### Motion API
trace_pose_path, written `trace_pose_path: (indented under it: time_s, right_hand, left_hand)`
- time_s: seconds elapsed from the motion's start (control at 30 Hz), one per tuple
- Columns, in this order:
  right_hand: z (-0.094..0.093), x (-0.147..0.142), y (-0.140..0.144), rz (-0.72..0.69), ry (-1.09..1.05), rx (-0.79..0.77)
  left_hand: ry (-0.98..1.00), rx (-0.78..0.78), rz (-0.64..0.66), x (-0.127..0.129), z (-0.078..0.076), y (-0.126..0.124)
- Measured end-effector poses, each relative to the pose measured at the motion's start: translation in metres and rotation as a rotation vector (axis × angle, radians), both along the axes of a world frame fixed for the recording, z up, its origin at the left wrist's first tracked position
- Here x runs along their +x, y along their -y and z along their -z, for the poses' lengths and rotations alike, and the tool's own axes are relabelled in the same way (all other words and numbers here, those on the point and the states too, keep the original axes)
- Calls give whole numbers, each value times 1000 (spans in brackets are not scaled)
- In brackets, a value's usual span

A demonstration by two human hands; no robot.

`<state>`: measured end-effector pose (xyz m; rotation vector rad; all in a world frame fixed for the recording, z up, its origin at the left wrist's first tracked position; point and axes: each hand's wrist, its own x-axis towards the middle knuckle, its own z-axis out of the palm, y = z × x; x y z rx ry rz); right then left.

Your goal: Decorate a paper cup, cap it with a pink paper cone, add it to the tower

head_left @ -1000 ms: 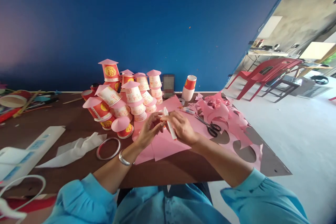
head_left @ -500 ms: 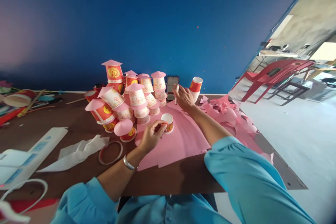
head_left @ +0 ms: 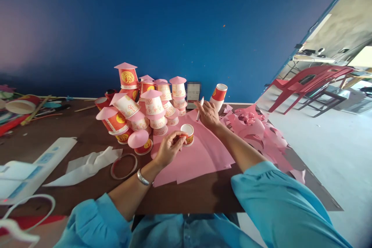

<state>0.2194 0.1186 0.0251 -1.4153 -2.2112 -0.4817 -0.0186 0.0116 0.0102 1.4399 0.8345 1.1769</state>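
A white marker (head_left: 198, 115) with a reddish top end is gripped in my right hand (head_left: 209, 115), its lower end pointing down at the pink paper. My left hand (head_left: 170, 148) is closed in a pinch on a small red piece (head_left: 183, 136), which looks like a marker cap. Just beyond those fingertips a short cut paper cup (head_left: 187, 128) stands upright on the pink paper sheets (head_left: 200, 155). Behind the right hand, a taller red-and-white paper cup (head_left: 220, 92) leans slightly. To the left rise stacked paper cups (head_left: 153, 106) with pink cone roofs.
A phone (head_left: 193, 93) leans on the blue wall. Pink paper scraps (head_left: 250, 124) cover the table's right side. Left lie a tape roll (head_left: 112, 170), crumpled white paper (head_left: 87, 166) and a power strip (head_left: 48, 159). A red plastic chair (head_left: 308, 81) stands beyond.
In my right hand the marker has tilted, its lower end dropping toward the pink paper. My left hand keeps its pinch beside the short cup. The whole view has shifted slightly.
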Motion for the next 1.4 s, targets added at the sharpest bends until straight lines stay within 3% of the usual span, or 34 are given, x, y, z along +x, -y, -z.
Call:
trace_pose_path:
  time_s: [0.07,0.13,0.27,0.4,0.47,0.6,0.8,1.07,1.4]
  right_hand:
    - [-5,0,29,14,-58,25]
    - [-10,-2,63,-57,-271,86]
    - [-20,-12,124,-356,-685,101]
    - [-25,-26,156,-510,-1163,-220]
    - [-24,-31,162,-569,-1292,-320]
    - [-17,-35,163,-569,-1264,-437]
    - [-15,-39,162,-480,-1166,-483]
    - [-5,-45,165,-435,-1260,-583]
    - [-6,-36,158,-500,-1301,-421]
  left_hand:
    - [113,-83,57,1,-1,1]
    - [220,-192,124,2,-3,2]
    - [360,-416,218,1,-6,3]
    - [391,-525,271,-1,-7,4]
    - [385,-539,273,-1,-8,4]
    - [385,-525,284,0,-9,4]
    - [326,-468,346,3,-9,5]
    - [266,-351,327,2,-11,6]
    - [313,-247,157,2,-17,7]
